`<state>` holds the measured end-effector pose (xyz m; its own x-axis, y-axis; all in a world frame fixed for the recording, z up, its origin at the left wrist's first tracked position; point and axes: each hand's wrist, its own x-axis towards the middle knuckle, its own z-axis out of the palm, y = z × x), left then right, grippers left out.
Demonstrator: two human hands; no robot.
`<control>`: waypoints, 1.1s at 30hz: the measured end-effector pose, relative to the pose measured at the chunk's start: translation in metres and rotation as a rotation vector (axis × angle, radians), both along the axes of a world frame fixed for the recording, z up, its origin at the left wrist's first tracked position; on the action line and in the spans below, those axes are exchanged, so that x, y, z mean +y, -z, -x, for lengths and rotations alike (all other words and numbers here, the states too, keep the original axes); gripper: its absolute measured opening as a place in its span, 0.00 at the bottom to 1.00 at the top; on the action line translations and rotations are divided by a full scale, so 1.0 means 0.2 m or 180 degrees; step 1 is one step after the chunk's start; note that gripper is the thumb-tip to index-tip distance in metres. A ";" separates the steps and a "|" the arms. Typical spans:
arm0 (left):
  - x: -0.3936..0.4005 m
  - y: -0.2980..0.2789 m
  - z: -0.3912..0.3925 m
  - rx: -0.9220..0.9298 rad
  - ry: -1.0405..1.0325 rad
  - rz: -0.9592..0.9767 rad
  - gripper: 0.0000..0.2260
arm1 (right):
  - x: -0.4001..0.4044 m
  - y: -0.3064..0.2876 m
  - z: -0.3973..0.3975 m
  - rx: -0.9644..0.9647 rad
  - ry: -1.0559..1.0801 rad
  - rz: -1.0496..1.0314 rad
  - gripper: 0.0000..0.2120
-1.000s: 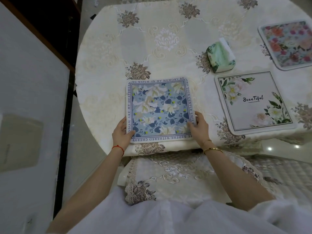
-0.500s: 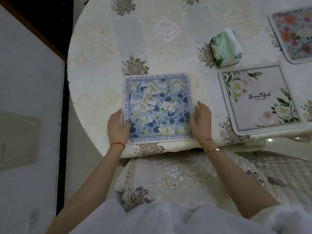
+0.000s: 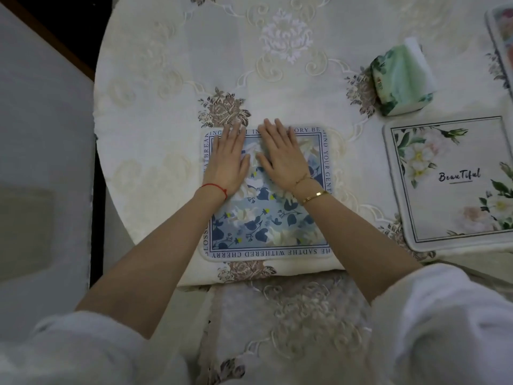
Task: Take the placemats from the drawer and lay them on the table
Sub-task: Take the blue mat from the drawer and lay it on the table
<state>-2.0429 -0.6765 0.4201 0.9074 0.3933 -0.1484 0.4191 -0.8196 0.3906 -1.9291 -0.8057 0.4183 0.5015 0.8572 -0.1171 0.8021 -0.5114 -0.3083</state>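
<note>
Round table (image 3: pixel 172 112) under cream embroidered cloth. Blue floral placemat (image 3: pixel 266 218) flat at near edge. Left hand (image 3: pixel 228 159) and right hand (image 3: pixel 280 155) pressed palm-down on its far half, fingers straight, gripping nothing. White "Beautiful" placemat (image 3: pixel 455 187) to right; green tissue pack (image 3: pixel 402 79) beyond.

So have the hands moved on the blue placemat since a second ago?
Yes. Both hands slid from its near side edges up onto its far half, flat on the blue placemat, which stays at the table edge.
</note>
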 end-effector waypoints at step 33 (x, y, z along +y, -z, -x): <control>-0.06 0.00 0.24 0.0108 0.0246 0.0400 0.35 | -0.33 0.00 0.10 0.0391 -0.0110 -0.0015 0.35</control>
<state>-2.0912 -0.6889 0.4208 0.9279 0.2987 -0.2231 0.3712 -0.7956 0.4788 -1.9489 -0.8713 0.4174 0.4539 0.8743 -0.1719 0.7752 -0.4825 -0.4077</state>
